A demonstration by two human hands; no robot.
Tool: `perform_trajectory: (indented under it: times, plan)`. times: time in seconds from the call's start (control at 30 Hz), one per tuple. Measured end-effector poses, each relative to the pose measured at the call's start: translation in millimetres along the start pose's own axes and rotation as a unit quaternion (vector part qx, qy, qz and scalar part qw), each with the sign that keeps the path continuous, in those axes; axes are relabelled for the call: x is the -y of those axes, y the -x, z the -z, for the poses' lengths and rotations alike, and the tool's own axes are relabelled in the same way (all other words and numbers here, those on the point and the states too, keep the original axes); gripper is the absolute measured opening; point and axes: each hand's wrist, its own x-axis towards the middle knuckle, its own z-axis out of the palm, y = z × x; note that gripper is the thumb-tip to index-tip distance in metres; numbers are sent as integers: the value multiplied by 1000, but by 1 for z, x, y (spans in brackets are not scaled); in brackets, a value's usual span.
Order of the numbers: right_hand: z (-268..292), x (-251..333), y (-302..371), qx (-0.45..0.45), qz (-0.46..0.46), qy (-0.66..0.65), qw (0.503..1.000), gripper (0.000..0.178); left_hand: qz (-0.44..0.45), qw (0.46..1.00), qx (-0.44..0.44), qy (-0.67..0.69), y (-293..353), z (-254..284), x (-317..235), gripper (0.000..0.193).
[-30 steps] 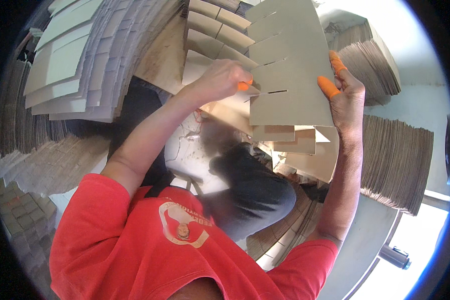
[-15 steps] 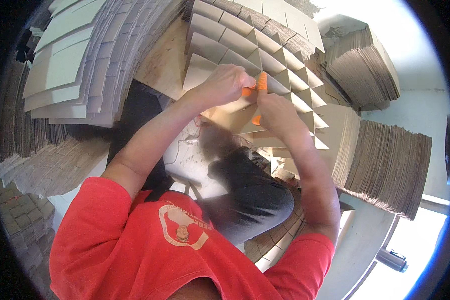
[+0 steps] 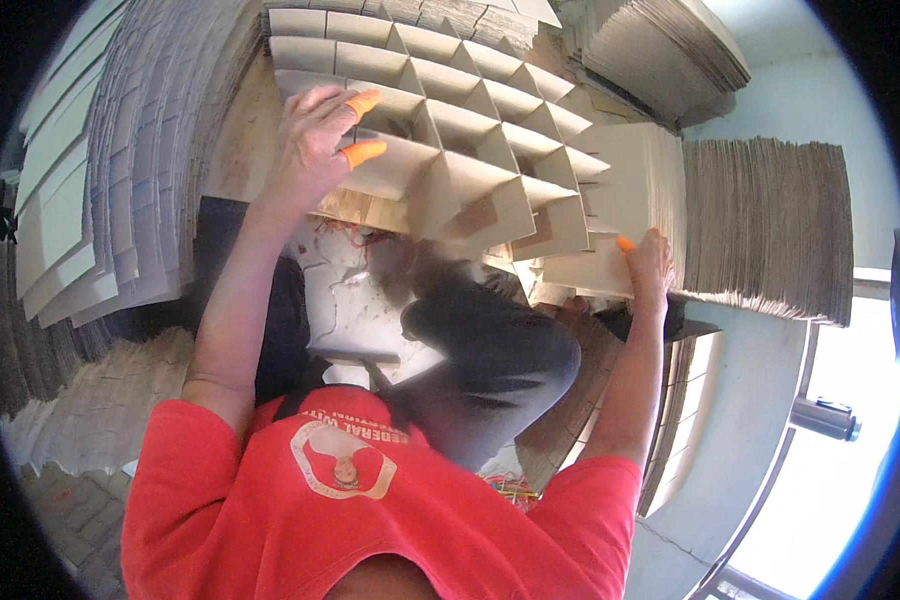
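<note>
A cardboard divider grid (image 3: 450, 130) of interlocked brown strips stands in front of me, its cells facing up. My left hand (image 3: 315, 145) is at the grid's left end, with orange covers on its thumb and a finger. These two are spread apart beside the strip ends, and the hand is open. To the right of the grid, my right hand (image 3: 652, 262) is closed at the near edge of a cardboard sheet (image 3: 592, 268), by the stack. Its orange-covered thumb lies on the sheet; the other fingers are partly hidden.
A thick stack of cardboard sheets (image 3: 765, 230) stands at the right, another stack (image 3: 660, 50) behind it. Large piles of slotted cardboard (image 3: 140, 150) rise on the left. My bent leg (image 3: 495, 360) is below the grid. A bright opening (image 3: 830, 480) shows at lower right.
My hands have parted from the grid's near middle: the left went to its left end, the right to the sheets at right. The view has shifted, so the grid appears farther left.
</note>
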Motion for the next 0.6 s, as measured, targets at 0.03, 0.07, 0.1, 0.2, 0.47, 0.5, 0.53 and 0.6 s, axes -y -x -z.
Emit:
perform_trajectory:
  times: [0.03,0.07,0.1,0.2,0.47,0.5,0.53,0.6]
  plan:
    - [-11,-12,-1,-48,9,-19,999,60,-24,999,-17,-23,-2,3,-2,48]
    - [-17,-20,1,-99,18,-37,994,60,-49,998,3,-40,-3,4,0,45]
    - [-24,-25,1,-149,28,-54,987,59,-73,995,23,-58,-5,4,3,41]
    - [-37,-29,-2,-179,72,10,981,55,-38,994,98,-7,-2,3,16,33]
    - [-37,-51,-28,-250,21,-130,959,29,-83,995,11,57,-20,-3,-22,30]
    - [-34,-42,-27,-246,3,-133,960,28,-106,990,-7,89,-32,-8,-45,31]
    - [-33,-38,-26,-238,1,-137,961,27,-93,985,46,139,-42,-14,-79,36]
    - [-26,-37,-23,-230,-5,-143,963,26,-177,962,83,192,-59,-46,-126,51]
